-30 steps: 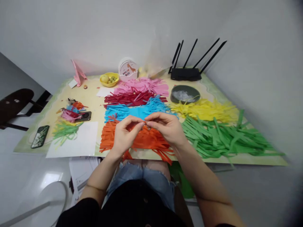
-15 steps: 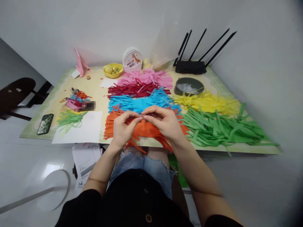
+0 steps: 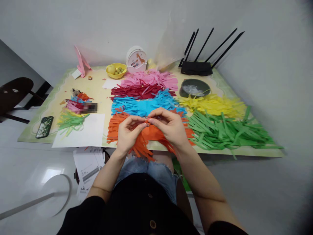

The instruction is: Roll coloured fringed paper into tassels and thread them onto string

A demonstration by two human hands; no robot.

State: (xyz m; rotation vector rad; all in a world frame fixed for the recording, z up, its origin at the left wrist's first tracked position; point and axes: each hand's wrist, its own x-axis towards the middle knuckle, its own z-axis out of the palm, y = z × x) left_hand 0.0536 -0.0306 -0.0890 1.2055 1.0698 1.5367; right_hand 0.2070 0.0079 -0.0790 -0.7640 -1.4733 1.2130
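1. Head view, left hand: The left hand (image 3: 128, 133) is above the orange fringe (image 3: 153, 133); thumb and index fingertips are pinched narrow.
2. Head view, right hand: The right hand (image 3: 170, 127) faces it, fingers likewise pinched, tips meeting the left fingertips. Orange shows at the tips; what they grip is too small to tell.
3. Head view, work area: The orange fringe is at the front of the desk (image 3: 97, 76), with strips hanging over the edge. Behind it, in order, lie blue fringe (image 3: 146, 107), dark red fringe (image 3: 139, 93) and pink fringe (image 3: 151, 79).
4. Head view, right side: Green fringe (image 3: 227, 130) lies in front of yellow fringe (image 3: 215, 106). A dark bowl (image 3: 205, 85) with clear material stands behind the yellow fringe.
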